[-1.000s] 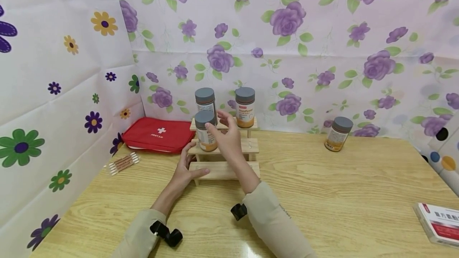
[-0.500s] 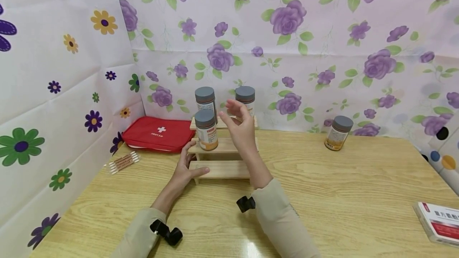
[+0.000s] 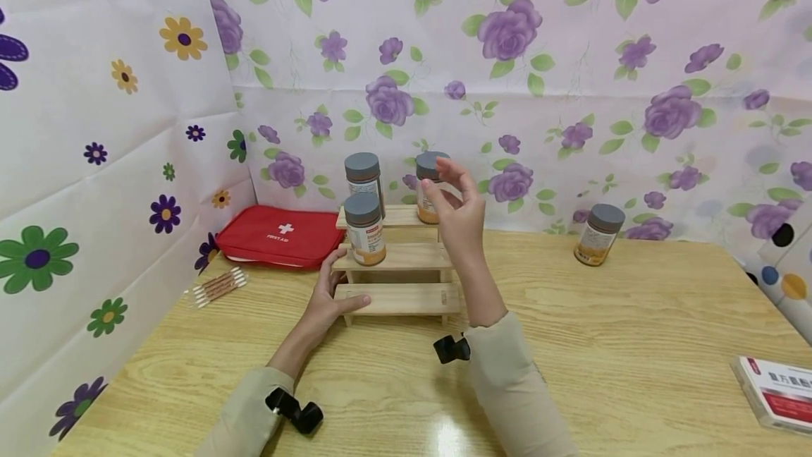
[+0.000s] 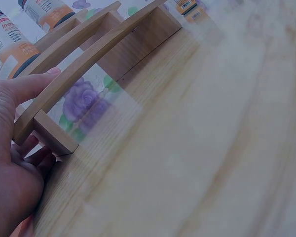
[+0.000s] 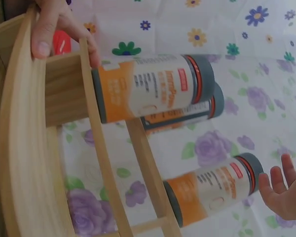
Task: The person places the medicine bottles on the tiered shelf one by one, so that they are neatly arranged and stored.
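Observation:
A three-tier wooden step rack [image 3: 396, 296] stands on the table. My left hand [image 3: 322, 306] grips its left end, with the thumb on the lowest tier [image 4: 84, 64]. On the middle tier a grey-lidded jar with a white and orange label [image 3: 366, 237] stands upright at the left. Behind it, on the top tier, is a second such jar [image 3: 361, 166]. A third jar [image 3: 428, 211] stands at the top tier's right end. My right hand [image 3: 463, 221] is in the air in front of that third jar, partly covering it in the head view, fingers loosely bent and holding nothing.
Left of the rack lie a red first aid pouch [image 3: 282, 237] and a bundle of cotton swabs [image 3: 218, 288]. Another grey-lidded jar [image 3: 598, 237] stands on the table at the back right. A white and red box [image 3: 777, 393] lies at the right edge.
My right hand has left the middle-tier jar and moved right and up. That jar's label has turned to show more of its front. My left hand has stayed on the rack.

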The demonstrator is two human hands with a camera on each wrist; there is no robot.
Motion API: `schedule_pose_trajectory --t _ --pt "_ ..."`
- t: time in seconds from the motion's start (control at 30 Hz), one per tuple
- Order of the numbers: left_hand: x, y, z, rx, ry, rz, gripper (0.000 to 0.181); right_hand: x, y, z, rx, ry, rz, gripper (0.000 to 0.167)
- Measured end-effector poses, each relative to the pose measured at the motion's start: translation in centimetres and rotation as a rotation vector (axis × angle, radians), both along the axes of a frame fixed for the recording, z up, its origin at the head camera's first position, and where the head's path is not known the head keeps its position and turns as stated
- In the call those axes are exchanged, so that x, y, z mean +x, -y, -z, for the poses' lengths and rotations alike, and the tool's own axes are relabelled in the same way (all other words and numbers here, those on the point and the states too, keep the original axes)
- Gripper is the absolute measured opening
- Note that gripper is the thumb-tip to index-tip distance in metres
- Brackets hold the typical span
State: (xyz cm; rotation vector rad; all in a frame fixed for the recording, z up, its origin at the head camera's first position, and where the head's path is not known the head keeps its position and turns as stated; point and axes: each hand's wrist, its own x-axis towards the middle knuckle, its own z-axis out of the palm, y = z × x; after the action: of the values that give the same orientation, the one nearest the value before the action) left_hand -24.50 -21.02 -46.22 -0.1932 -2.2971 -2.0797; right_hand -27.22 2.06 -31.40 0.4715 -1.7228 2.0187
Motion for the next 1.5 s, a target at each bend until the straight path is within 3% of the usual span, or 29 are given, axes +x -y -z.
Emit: schedule_pose_trajectory --t 0.33,0.63,0.87,1.07,1.5 --pt "0.0 -0.1 0.0 0.003 0.002 0.003 0.092 -1.1 -3.9 -0.4 -0.075 0.061 0.149 0.04" --pt "0.1 -0.1 -0.1 0.01 0.002 0.002 0.093 -2.2 -7.5 -0.3 -0.125 0.079 0.226 0.042" --pt "0.1 -0.1 -0.2 -0.003 0.005 0.0 0.093 -3.1 -10.7 0.1 -0.226 0.118 0.315 0.041" --pt "0.1 -0.1 0.0 -0.003 0.015 -0.008 0.093 -3.6 -12.8 0.4 -0.317 0.184 0.338 0.041" --pt "0.1 -0.1 -0.1 -0.003 0.01 -0.002 0.092 -4.1 -18.1 0.5 -0.338 0.263 0.397 0.039"
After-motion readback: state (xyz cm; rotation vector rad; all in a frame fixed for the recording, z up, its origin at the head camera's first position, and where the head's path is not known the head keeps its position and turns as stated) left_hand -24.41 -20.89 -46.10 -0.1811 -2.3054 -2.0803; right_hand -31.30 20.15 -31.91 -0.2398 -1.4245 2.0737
